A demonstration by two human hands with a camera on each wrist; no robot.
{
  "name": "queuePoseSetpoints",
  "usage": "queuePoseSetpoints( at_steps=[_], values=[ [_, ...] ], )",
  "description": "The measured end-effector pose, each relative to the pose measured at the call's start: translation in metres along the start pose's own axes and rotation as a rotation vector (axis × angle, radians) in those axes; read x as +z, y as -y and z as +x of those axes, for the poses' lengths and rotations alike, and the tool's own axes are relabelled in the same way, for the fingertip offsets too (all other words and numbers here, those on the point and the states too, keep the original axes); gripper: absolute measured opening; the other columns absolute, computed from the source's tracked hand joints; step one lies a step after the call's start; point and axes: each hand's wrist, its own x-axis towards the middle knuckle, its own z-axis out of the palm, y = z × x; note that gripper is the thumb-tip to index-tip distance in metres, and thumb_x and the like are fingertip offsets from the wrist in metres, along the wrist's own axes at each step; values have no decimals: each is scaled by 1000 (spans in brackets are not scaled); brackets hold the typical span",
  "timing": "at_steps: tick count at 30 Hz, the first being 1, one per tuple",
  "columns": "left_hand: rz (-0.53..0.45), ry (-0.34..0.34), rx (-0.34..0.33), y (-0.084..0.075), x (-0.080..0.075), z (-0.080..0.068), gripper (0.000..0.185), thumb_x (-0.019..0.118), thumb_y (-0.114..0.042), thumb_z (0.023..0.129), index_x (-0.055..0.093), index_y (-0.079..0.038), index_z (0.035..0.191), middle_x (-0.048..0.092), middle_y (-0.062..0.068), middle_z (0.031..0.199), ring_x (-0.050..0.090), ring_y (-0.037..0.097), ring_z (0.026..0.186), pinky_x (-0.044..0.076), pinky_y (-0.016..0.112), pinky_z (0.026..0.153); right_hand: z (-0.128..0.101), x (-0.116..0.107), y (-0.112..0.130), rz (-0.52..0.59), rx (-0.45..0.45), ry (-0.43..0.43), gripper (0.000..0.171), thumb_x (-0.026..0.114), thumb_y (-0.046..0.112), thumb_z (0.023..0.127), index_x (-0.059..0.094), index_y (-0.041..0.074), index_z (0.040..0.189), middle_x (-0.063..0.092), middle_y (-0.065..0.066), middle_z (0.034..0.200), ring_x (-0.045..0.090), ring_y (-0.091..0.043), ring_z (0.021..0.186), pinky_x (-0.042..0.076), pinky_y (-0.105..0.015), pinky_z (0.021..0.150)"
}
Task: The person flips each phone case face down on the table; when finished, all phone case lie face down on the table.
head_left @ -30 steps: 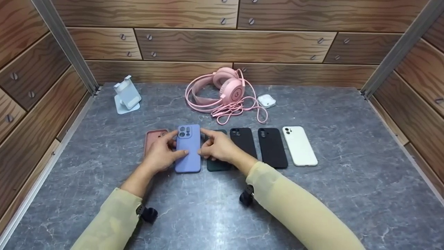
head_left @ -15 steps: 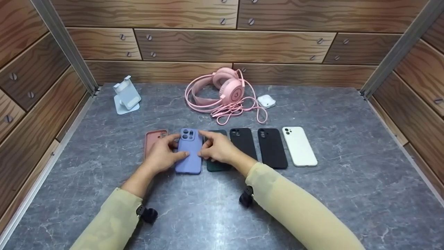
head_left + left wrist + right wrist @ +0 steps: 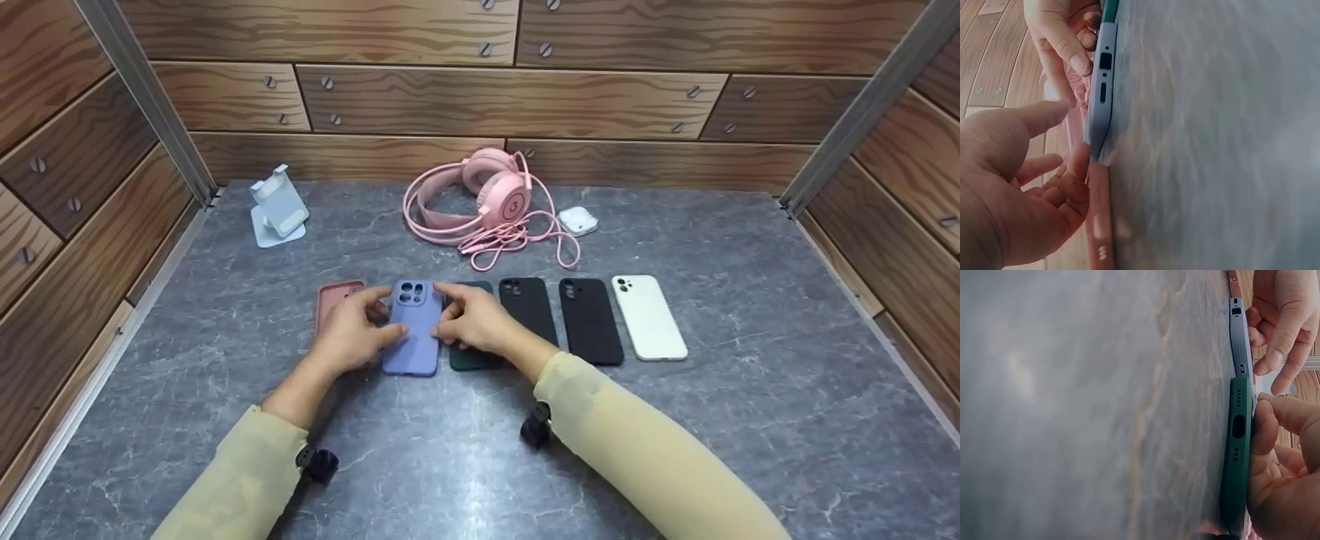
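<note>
A periwinkle-blue phone case (image 3: 412, 349) with a square camera cutout lies back up on the grey table, between my hands. My left hand (image 3: 349, 330) holds its left side, the thumb over the back and the index finger by the upper left corner. My right hand (image 3: 480, 319) holds the right side, index finger at the upper right corner and thumb lower on the edge. A dark green phone case (image 3: 1235, 439) lies right beside it, partly under my right hand. Left of it, a pink phone case (image 3: 1100, 225) is partly hidden by my left hand.
Rightward in the row lie two black phone cases, a nearer one (image 3: 529, 315) and a farther one (image 3: 592, 322), then a white phone case (image 3: 649, 319). Behind stand a light blue phone stand (image 3: 283, 210), pink headphones (image 3: 502, 199) with coiled cable and a small white case (image 3: 577, 220).
The blue case's upper end has come down toward me and the case now lies lower, a little farther right. Both hands have stayed at its sides with hardly any movement.
</note>
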Motion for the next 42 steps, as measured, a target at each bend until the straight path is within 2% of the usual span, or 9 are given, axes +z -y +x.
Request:
queuePoseSetpoints(
  at_steps=[4, 10, 14, 19, 22, 26, 32, 38, 42],
  values=[
    [-10, -43, 54, -2, -13, -2, 59, 84, -9, 91, 61, 6, 143, 69, 22, 113, 67, 28, 92, 54, 36, 77, 1, -1, 2, 26, -4, -15, 75, 78, 4, 90, 49, 5, 158, 71, -1, 81, 66, -12, 65, 51, -25, 54],
    [1, -116, 70, 6, -42, -7, 57, 82, -10, 92, 61, 7, 142, 71, 23, 114, 69, 31, 97, 54, 38, 84, 3, -1, 11, 65, 1, -39, 68, 77, 5, 93, 52, 5, 157, 71, -2, 85, 66, -14, 65, 49, -24, 53],
    [55, -132, 43, 18, -59, -10, 60, 82, -13, 93, 59, 6, 145, 70, 25, 117, 68, 31, 95, 53, 34, 77, 5, 0, 18, 81, 5, -57, 66, 76, 5, 95, 51, 5, 157, 71, -3, 89, 68, -15, 67, 50, -24, 54],
    [62, -102, -34, 32, -72, -11, 62, 79, -14, 95, 55, 5, 149, 67, 26, 123, 69, 26, 87, 54, 27, 64, 10, 4, 27, 93, 3, -61, 66, 76, 4, 95, 52, 4, 156, 72, -5, 93, 71, -15, 71, 52, -26, 56],
    [60, -92, -58, 38, -74, -11, 65, 79, -15, 94, 53, 6, 150, 66, 28, 124, 69, 28, 89, 56, 27, 64, 14, 10, 33, 87, -13, -52, 66, 77, 6, 94, 53, 5, 155, 72, -5, 95, 72, -16, 73, 54, -27, 57],
    [87, -85, -83, 44, -74, -10, 67, 80, -17, 93, 52, 8, 149, 66, 30, 125, 68, 36, 99, 57, 37, 77, 21, 24, 41, 82, -27, -38, 66, 79, 7, 94, 54, 5, 155, 72, -5, 96, 74, -18, 76, 58, -30, 61],
    [88, -55, -122, 53, -69, -8, 69, 79, -18, 94, 50, 7, 151, 66, 28, 126, 63, 40, 114, 52, 52, 95, 34, 49, 50, 75, -33, -46, 69, 82, 4, 91, 55, 5, 154, 73, -2, 92, 70, -15, 71, 58, -29, 61],
    [76, -54, -122, 62, -67, -7, 70, 80, -18, 93, 51, 6, 152, 66, 28, 126, 62, 40, 117, 51, 52, 100, 44, 65, 49, 51, -30, -30, 66, 81, 3, 91, 57, 6, 152, 72, -1, 90, 69, -15, 70, 54, -25, 57],
    [83, -45, -110, 63, -67, -6, 72, 82, -20, 92, 50, 6, 152, 66, 28, 127, 62, 41, 118, 50, 54, 101, 48, 68, 43, -23, -37, -7, 67, 82, 8, 93, 56, 8, 154, 72, 1, 93, 67, -11, 73, 52, -24, 61]
  ],
)
